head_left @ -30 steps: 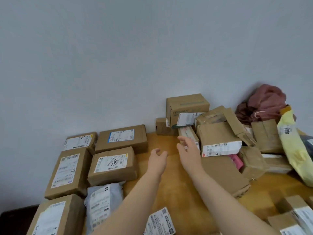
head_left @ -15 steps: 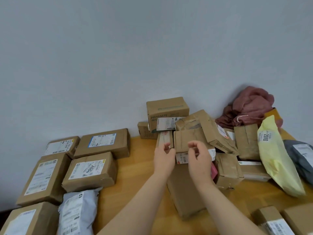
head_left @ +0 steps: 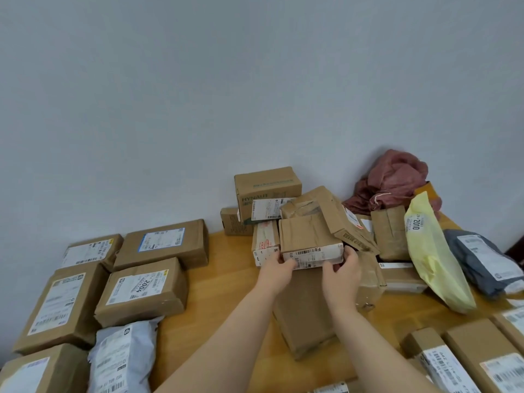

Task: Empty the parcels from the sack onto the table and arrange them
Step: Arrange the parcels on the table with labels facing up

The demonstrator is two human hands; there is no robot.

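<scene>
Gone from an open reach to a two-sided hold within the last second. Earlier: both palms open above the bench (head_left: 226, 268), nothing in them, heading for the heap. Now: gripping the crumpled brown parcel (head_left: 307, 236) with the left hand (head_left: 276, 269) at its near-left corner and the right hand (head_left: 341, 276) at its near-right corner, fingers curled round the edge bearing the white barcode label. Holding nothing else.

Still in the heap at the far middle of the bench, atop a long flat brown parcel (head_left: 306, 316), touching a narrow white-labelled box (head_left: 265, 242) on its left and tucked under a tilted, dented carton (head_left: 337, 214) at its back right. Hard to say whether lifted yet or merely seized; looks unmoved from half a second ago.

For the task: emptying apparently done, judging by the reddish sack (head_left: 394, 180) lying slack and crumpled against the wall behind the heap; arranging under way. Already laid in neat rows at the left: several labelled boxes, among them the box marked 2004 (head_left: 141, 290), with more along the near right edge. Probably next for a place there.

Worth minding on the pull: that tilted carton, likely to slide or tip once its support goes. Plenty left in the heap afterward, including the yellow mailer (head_left: 431, 256) and the grey mailer (head_left: 482, 259).
</scene>
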